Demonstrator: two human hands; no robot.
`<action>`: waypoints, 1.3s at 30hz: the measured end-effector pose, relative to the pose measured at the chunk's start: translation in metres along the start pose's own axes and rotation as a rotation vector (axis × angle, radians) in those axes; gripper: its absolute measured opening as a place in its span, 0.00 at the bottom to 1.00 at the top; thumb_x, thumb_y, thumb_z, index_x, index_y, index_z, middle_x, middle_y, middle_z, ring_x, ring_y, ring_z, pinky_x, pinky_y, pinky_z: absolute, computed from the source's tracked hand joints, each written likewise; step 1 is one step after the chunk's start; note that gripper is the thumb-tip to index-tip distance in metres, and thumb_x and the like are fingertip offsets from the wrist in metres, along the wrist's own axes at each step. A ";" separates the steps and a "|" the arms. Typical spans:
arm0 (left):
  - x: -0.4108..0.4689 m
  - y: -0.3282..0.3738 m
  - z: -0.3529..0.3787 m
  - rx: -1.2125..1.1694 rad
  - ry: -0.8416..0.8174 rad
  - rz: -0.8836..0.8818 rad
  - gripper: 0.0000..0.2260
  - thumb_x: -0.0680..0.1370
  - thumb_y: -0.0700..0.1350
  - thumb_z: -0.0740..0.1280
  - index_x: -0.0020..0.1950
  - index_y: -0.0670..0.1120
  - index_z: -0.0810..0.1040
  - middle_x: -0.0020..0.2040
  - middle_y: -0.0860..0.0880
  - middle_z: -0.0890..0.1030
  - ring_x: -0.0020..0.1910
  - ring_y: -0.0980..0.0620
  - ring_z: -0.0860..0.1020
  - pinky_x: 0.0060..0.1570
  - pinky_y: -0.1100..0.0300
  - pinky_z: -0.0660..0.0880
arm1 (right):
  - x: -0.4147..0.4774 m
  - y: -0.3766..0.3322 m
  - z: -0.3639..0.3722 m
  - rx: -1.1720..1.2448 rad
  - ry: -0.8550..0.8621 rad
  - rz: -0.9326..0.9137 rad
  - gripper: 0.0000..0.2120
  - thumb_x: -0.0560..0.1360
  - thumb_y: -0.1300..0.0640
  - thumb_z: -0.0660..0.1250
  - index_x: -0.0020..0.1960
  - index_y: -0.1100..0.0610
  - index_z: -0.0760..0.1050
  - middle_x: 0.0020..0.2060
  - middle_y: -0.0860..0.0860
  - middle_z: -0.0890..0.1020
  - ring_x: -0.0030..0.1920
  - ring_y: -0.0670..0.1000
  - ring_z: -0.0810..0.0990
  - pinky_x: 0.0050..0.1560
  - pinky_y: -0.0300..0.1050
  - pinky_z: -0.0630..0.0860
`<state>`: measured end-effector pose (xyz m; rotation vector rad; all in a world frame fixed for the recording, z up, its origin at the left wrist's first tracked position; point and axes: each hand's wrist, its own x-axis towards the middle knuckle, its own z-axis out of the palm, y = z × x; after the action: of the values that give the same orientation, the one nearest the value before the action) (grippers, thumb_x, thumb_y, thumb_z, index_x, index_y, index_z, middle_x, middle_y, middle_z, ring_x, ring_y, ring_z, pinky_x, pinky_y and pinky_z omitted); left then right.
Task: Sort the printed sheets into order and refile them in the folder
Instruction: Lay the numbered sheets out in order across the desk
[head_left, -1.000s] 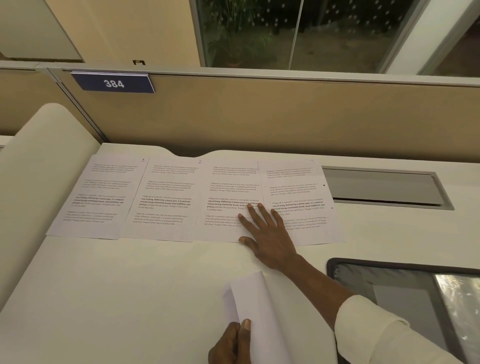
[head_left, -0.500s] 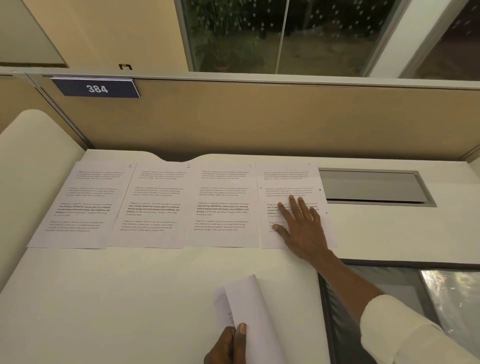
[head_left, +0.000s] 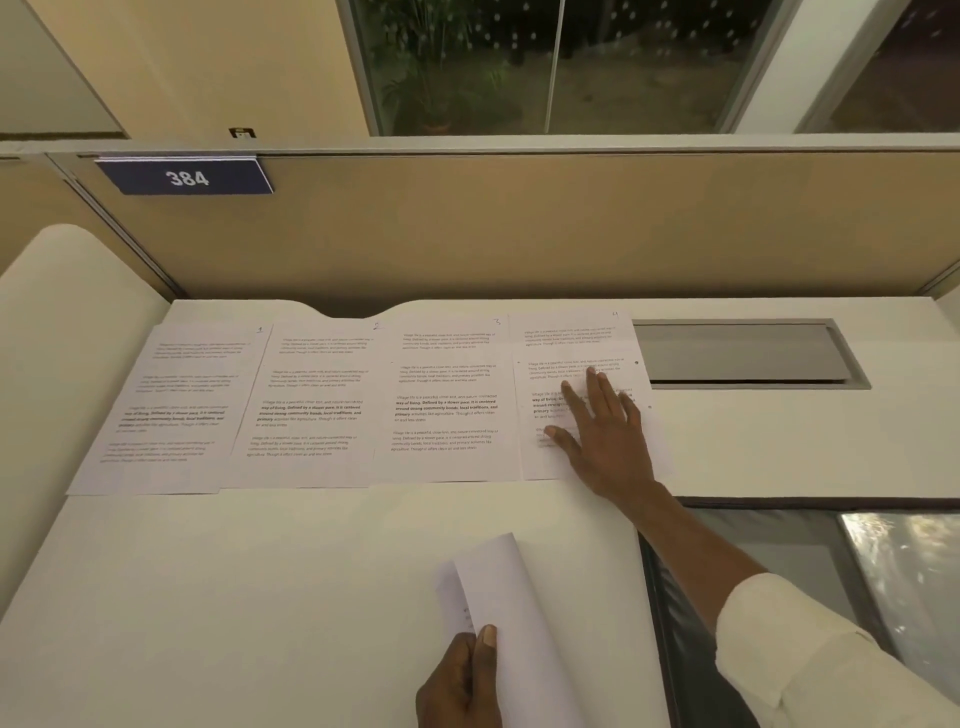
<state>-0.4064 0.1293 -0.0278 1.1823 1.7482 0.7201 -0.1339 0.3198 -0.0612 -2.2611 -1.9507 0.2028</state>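
Right hand flattens the fourth pile while the left keeps the unsorted paper back.

Nearest, the left hand (head_left: 457, 675) pinches the curled paper (head_left: 498, 587) between thumb and fingers, lifted off the desk (head_left: 260, 597), probably so it stays apart from what is already ordered. The folder (head_left: 769, 540) lies open at the near right, with nothing refiled in it. Farther off, the right hand (head_left: 608, 431) lies flat with its fingers straight and slightly spread on the top sheet (head_left: 639, 452) of the fourth place, seemingly to square it there. It closes a row of printed sheets (head_left: 311, 400) numbered 1 to 4, laid edge to edge for easy checking. A second ago this hand pressed near the third sheet; it has since slid right, and the left hand's grip is unchanged.
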 end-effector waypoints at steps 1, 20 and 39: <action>-0.002 0.002 -0.002 -0.038 -0.023 -0.003 0.25 0.81 0.45 0.72 0.27 0.56 0.66 0.23 0.55 0.66 0.24 0.59 0.66 0.28 0.65 0.61 | -0.005 -0.004 -0.006 0.048 0.033 0.037 0.36 0.84 0.32 0.48 0.85 0.51 0.59 0.85 0.57 0.55 0.85 0.57 0.51 0.83 0.59 0.53; -0.027 0.032 0.003 -0.159 -0.027 -0.068 0.24 0.85 0.57 0.63 0.35 0.47 0.61 0.28 0.54 0.62 0.30 0.54 0.61 0.32 0.61 0.59 | -0.273 -0.068 -0.047 1.320 -0.205 0.607 0.22 0.77 0.39 0.69 0.69 0.43 0.74 0.57 0.43 0.85 0.57 0.41 0.84 0.56 0.39 0.80; -0.034 0.008 -0.020 -0.187 -0.039 0.010 0.24 0.85 0.58 0.64 0.35 0.47 0.62 0.30 0.51 0.63 0.31 0.53 0.61 0.35 0.57 0.60 | -0.271 -0.040 -0.056 1.164 -0.112 0.702 0.14 0.71 0.58 0.82 0.51 0.58 0.81 0.40 0.62 0.84 0.41 0.59 0.86 0.45 0.55 0.84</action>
<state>-0.4151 0.1010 -0.0006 1.0715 1.6063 0.8417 -0.2007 0.0558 0.0030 -1.8967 -0.5733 1.1728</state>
